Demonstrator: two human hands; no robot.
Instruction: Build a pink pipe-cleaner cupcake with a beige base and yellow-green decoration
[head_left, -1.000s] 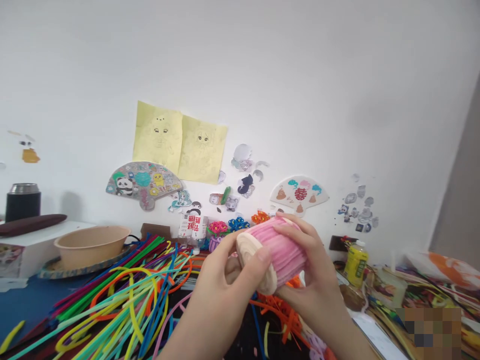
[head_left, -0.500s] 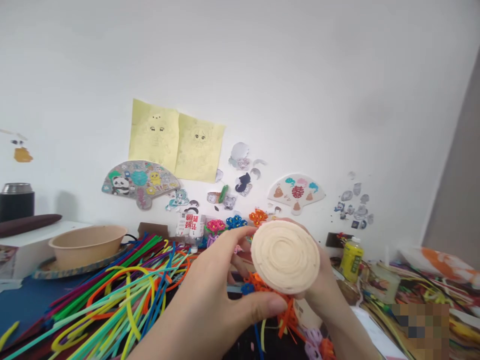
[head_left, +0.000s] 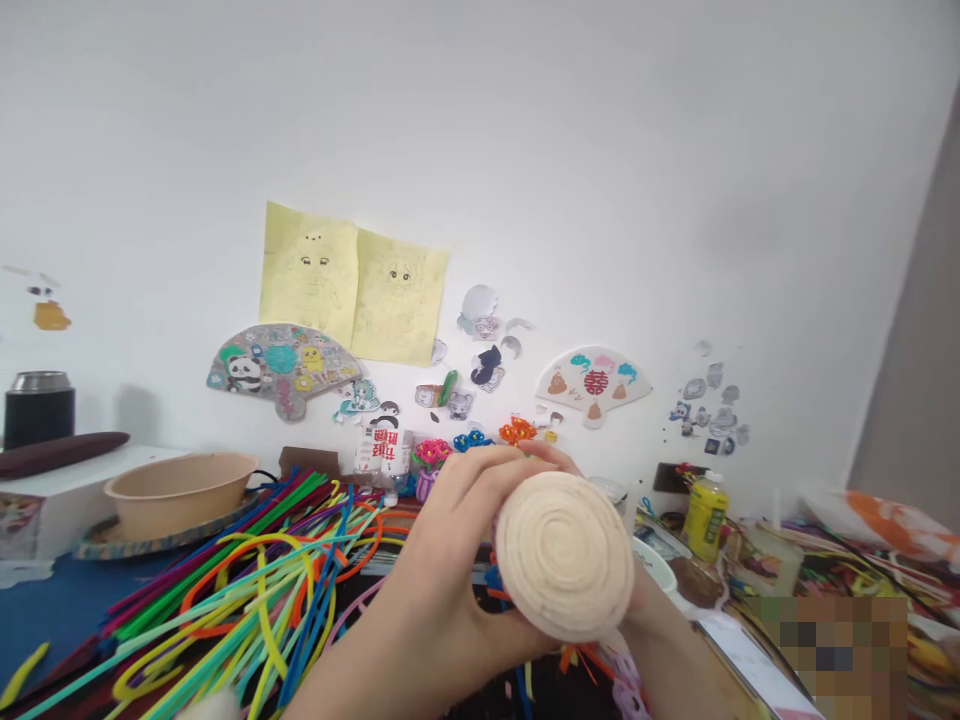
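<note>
A cream-coloured round piece faces me with its end of concentric, spiral-wound rings. My left hand wraps around its left side, fingers over the top and thumb underneath. Behind and to the right, my right hand grips the same piece, with most of its fingers hidden. Just below lie orange strips and a lilac looped piece on the dark surface.
Fuzzy pipe cleaners in many colours spread across the left. A beige bowl stands farther left, near a black flask. Small craft flowers stand at the back. A yellow bottle and a phone-like slab lie to the right.
The cream round piece has dropped slightly. My left hand's fingers have moved up and over its top, and its thumb has slid under it.
</note>
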